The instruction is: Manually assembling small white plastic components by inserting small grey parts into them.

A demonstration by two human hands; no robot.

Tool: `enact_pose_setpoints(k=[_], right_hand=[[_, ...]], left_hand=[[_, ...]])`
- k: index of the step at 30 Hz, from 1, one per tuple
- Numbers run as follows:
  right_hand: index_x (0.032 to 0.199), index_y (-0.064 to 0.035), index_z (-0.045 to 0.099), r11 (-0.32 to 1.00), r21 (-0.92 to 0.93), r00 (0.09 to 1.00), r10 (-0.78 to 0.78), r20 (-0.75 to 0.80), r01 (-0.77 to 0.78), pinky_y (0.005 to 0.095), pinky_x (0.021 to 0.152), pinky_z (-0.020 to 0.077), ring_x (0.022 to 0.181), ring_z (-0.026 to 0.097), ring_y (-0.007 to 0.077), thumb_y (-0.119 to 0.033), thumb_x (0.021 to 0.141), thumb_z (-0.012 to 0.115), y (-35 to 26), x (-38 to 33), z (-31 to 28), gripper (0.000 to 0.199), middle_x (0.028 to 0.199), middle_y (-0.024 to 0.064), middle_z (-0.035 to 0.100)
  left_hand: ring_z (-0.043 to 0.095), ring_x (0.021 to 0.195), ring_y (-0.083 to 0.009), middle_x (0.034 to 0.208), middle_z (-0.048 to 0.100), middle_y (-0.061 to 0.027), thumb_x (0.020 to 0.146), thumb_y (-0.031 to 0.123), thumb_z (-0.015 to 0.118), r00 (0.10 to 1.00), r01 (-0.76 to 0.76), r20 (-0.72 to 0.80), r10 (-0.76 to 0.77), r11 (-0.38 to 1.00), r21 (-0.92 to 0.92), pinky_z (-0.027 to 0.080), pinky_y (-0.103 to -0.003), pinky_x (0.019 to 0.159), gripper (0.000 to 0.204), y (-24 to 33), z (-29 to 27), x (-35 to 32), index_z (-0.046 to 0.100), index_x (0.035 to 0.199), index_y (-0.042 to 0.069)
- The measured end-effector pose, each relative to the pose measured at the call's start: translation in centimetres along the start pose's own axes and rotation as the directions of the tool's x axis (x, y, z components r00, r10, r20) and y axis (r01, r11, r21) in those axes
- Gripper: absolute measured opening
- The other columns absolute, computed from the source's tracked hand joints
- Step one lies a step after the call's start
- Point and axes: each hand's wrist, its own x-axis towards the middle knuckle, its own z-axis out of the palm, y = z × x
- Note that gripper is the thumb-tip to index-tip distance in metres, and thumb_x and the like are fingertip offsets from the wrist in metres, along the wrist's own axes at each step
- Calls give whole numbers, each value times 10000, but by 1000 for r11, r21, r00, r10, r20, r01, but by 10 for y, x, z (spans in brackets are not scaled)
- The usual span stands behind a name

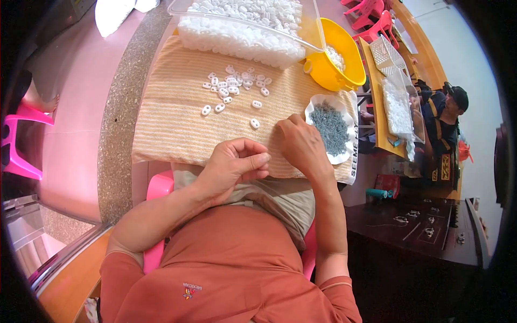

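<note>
Left hand [235, 161] curled above the lap at the near edge of the striped towel [167, 124], fingertips pinched together against the thumb, closed tight as if around something very small; whatever sits inside the pinch too small and too covered to make out. Held close to the body, probably for steadiness and a near view.

Right hand [301, 145] resting knuckles-up on the towel, fingers bent under and pointed toward the white scalloped dish [318, 105]; whether gripping anything cannot be told, since the fingertips hide beneath the hand. Placed just beside the dish, presumably to keep the grey metal pins [331, 129] heaped in it within a short reach.

Scattered white plastic pieces [234, 86], small ovals with two holes, lying loose on the towel ahead of both hands, one stray [254, 123] nearest the right hand. Cloth underneath likely there to stop such small parts from rolling or sliding off the stone-edged table [116, 124].

Farther out, a clear plastic bin [242, 37] piled full of the same white pieces, at the far edge of the towel. Beside it, right, a yellow bowl [336, 64] with a few more white pieces in it. Pink plastic chair [159, 188] under the seated person. At far right, another person [444, 121] seated by a separate yellow table with a clear bag of white parts [398, 107].
</note>
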Motion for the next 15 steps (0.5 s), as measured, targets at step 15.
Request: enact_pose_setpoints(k=[15], right_hand=[[944, 15, 637, 720, 690, 972, 206, -115, -71, 243, 608, 477, 670, 586, 100, -47, 856, 642, 10, -28, 19, 108, 742, 54, 634]], left_hand=[[636, 788, -116, 903, 645, -53, 868, 34, 641, 999, -33, -41, 33, 999, -5, 573, -259, 733, 146, -4, -4, 3, 597, 1007, 15]])
